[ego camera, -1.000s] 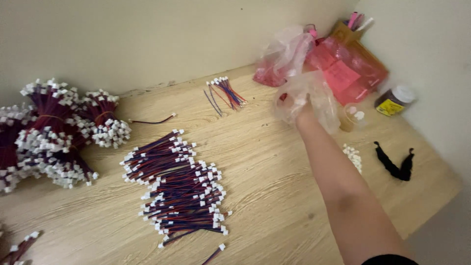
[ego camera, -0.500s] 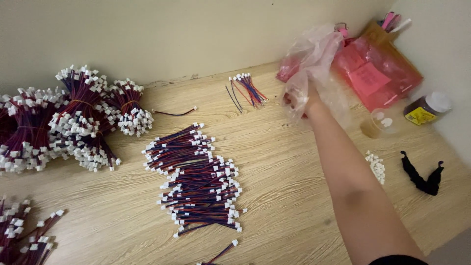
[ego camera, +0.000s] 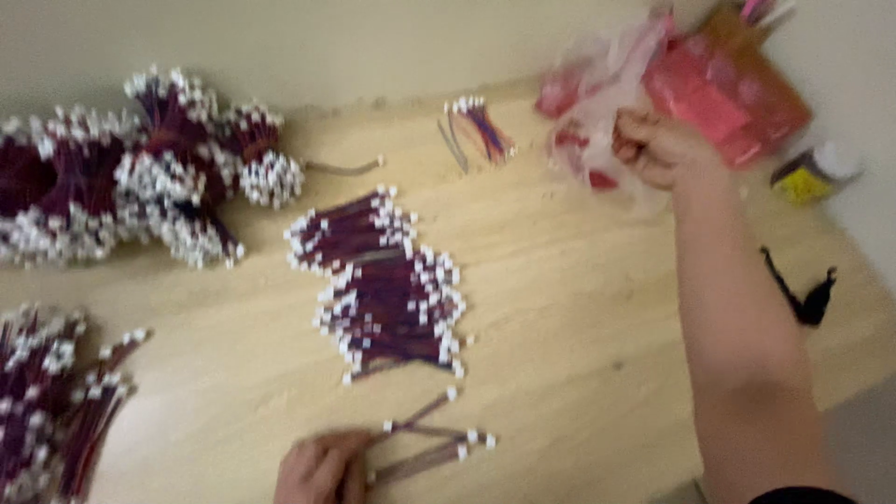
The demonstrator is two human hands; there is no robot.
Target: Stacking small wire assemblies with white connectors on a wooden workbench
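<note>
Right hand: the right hand (ego camera: 658, 149) reaches to about 1 o'clock on the table, fingers curled closed around a crumpled clear plastic bag (ego camera: 607, 84).
Bag: thin film, bunched, with red pieces showing through; it lies at the far edge against the wall. It looks very light, soft and slippery, likely to crumple or slide, so a pinch on a gathered fold seems the safest hold.
Left hand: the left hand (ego camera: 322, 469) rests at 6 o'clock, touching a few loose wire leads (ego camera: 431, 441); the blur makes it impossible to tell whether it pinches them or only lies on them.
Leads: short dark red wires with small white plugs at the ends. They look light and bendy, easiest taken by the wire middle, not the plugs.
Centre: a flat pile of wire leads (ego camera: 383, 285) lies fanned at the middle of the table.
Left side: tied bundles of leads (ego camera: 140, 168) are heaped at 10 o'clock; more at 8 o'clock.
Far right: a red packet (ego camera: 719, 89) lies just beyond the bag, a small jar (ego camera: 817, 168) at 2 o'clock and a black scrap (ego camera: 803, 294) at 3 o'clock.
Surface: the pale wooden table (ego camera: 579, 355) looks smooth.
Room: a plain light wall (ego camera: 327, 37) stands behind.
</note>
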